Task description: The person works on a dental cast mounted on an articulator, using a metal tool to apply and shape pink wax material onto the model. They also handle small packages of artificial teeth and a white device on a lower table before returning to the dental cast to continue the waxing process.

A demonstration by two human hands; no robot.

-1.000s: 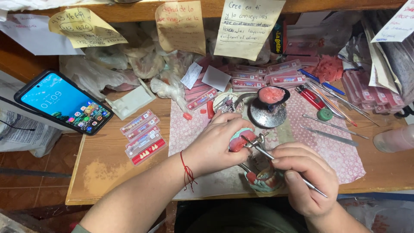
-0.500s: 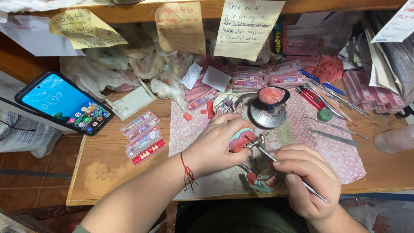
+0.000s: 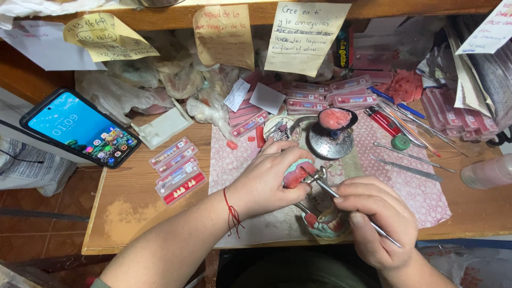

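My left hand [image 3: 269, 178] grips a pale green dental cast with pink wax [image 3: 296, 173], part of a small metal hinged frame whose lower cast [image 3: 326, 224] rests on the patterned mat. A red thread bracelet circles the left wrist. My right hand [image 3: 376, 216] holds a thin metal wax tool [image 3: 326, 188] like a pen, its tip touching the pink wax on the upper cast. Both hands sit close together at the front middle of the wooden bench [image 3: 128, 208].
A phone [image 3: 80, 128] leans at the left. Flat strips of artificial teeth [image 3: 177, 172] lie left of the mat. A round metal stand with a pink wax bowl [image 3: 333, 128], a red lighter [image 3: 381, 120], loose metal tools [image 3: 410, 157], a bottle [image 3: 488, 170] and paper notes [image 3: 304, 34] surround.
The hands stay in nearly the same place. The right hand has shifted the tool tip slightly along the pink wax; the left hand keeps its grip.
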